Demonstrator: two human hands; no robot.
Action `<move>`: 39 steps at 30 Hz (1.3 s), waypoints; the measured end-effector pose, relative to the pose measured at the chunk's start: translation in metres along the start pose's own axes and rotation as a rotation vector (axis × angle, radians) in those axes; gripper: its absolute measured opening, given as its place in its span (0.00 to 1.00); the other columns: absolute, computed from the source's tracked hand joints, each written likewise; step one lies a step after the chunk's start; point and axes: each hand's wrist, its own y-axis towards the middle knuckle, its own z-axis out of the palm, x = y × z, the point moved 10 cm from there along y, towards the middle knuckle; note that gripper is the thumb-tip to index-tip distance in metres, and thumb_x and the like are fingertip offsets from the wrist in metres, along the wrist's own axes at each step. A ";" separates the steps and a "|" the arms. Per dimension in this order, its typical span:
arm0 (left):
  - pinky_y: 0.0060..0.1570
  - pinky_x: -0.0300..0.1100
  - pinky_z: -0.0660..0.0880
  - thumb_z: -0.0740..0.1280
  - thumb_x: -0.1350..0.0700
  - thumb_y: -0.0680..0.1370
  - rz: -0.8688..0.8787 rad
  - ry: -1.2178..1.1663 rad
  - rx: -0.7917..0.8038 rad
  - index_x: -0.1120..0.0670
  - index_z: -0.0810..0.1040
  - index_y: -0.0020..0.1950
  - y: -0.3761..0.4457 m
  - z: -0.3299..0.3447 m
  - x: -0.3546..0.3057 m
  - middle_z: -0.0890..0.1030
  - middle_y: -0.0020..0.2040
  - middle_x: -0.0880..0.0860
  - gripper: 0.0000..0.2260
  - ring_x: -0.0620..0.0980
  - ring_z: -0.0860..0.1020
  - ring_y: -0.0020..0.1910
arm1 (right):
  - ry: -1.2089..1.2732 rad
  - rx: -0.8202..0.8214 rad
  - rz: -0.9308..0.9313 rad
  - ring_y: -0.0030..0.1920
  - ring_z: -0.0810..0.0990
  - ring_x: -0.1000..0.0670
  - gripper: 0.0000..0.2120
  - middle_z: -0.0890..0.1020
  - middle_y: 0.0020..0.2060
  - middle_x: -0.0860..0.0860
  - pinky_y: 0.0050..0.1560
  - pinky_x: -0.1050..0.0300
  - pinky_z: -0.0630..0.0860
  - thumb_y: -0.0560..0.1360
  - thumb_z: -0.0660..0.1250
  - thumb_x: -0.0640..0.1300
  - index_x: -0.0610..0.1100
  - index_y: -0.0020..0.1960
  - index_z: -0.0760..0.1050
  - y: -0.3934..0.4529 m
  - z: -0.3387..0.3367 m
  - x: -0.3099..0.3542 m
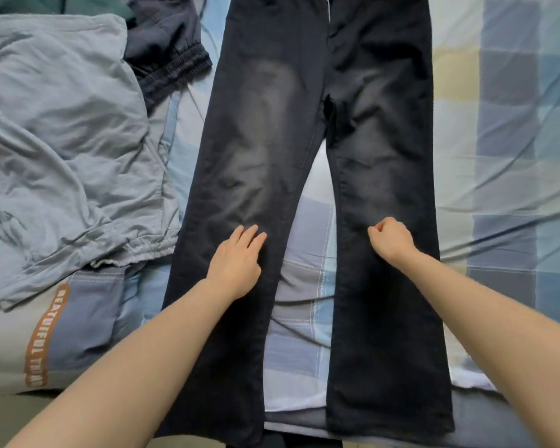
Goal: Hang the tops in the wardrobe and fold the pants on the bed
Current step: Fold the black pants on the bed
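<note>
Your left hand [236,266] lies flat, fingers straight, on one leg; your right hand [390,239] is curled, whether pinching cloth you can't tell. The dark jeans [304,124] stretch toward twelve o'clock on the bed [498,124]: heavy, limp denim, so grip each hem.

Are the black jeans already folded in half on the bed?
No, the black jeans lie spread flat on the bed, both legs apart and side by side.

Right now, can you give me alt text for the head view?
Black jeans lie spread flat on a checked bedsheet, legs apart. The left hand rests flat on one leg; the right hand, fingers curled, is over the other. Grey pants lie crumpled alongside.
</note>
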 end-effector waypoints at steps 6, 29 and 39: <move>0.76 0.53 0.48 0.54 0.48 0.83 0.143 0.100 -0.021 0.50 0.46 0.81 0.101 -0.025 -0.048 0.42 0.80 0.47 0.29 0.53 0.41 0.79 | 0.232 -0.197 0.356 0.66 0.68 0.34 0.32 0.68 0.66 0.33 0.67 0.43 0.64 0.76 0.60 0.53 0.30 0.69 0.61 0.078 -0.070 -0.089; 0.39 0.43 0.73 0.73 0.57 0.74 -0.402 -1.320 -0.245 0.55 0.79 0.59 0.242 -0.169 0.048 0.82 0.53 0.56 0.14 0.52 0.78 0.46 | -0.017 0.545 -0.646 0.60 0.77 0.43 0.29 0.78 0.61 0.42 0.62 0.53 0.73 0.78 0.60 0.49 0.41 0.76 0.58 0.030 0.013 0.285; 0.41 0.43 0.72 0.66 0.54 0.79 -0.258 -1.092 -0.237 0.55 0.76 0.55 0.238 -0.137 0.069 0.83 0.46 0.57 0.08 0.49 0.77 0.40 | -0.548 -0.051 -0.769 0.45 0.74 0.41 0.37 0.67 0.64 0.39 0.45 0.51 0.71 0.76 0.51 0.30 0.59 0.77 0.50 0.158 -0.078 0.382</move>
